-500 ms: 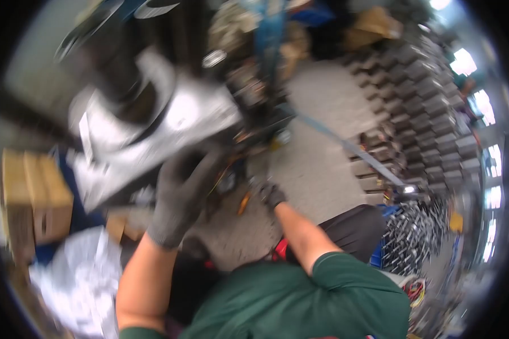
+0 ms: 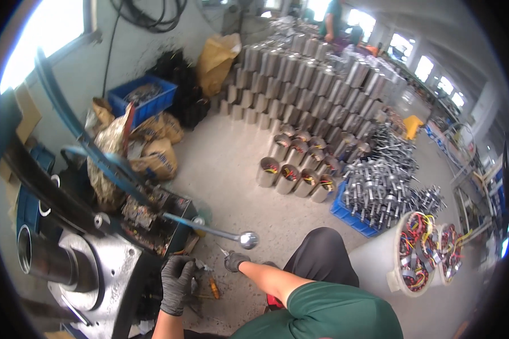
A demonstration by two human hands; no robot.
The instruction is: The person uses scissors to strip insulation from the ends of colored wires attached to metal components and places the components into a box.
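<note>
So the ball knob point(image 2: 247, 240) on that steel lever point(image 2: 218, 231) sits low in the middle of the frame, with the right hand point(image 2: 236, 261) just below it in the picture. Its gloved fingers are bent in — something thin and pale seems to poke out past them, but I can't tell if it's gripped. The left hand point(image 2: 177, 282) is half curled beside the dark flank of the heavy machine point(image 2: 116, 271) at lower left; can't tell if it's holding anything either.

My two cents: keep the right knuckles clear of the knob's swing, don't let left fingers rest between machine parts, and mind the loose orange-handled tool point(image 2: 214, 288) between the hands.

Versus the earlier frame, the view has swung — the machine dropped toward lower left, the metal cylinders point(image 2: 316, 85) went from the right side to upper middle, and the cardboard boxes are out of view. Both hands sit lower in the frame, and it's way less blurry.
</note>
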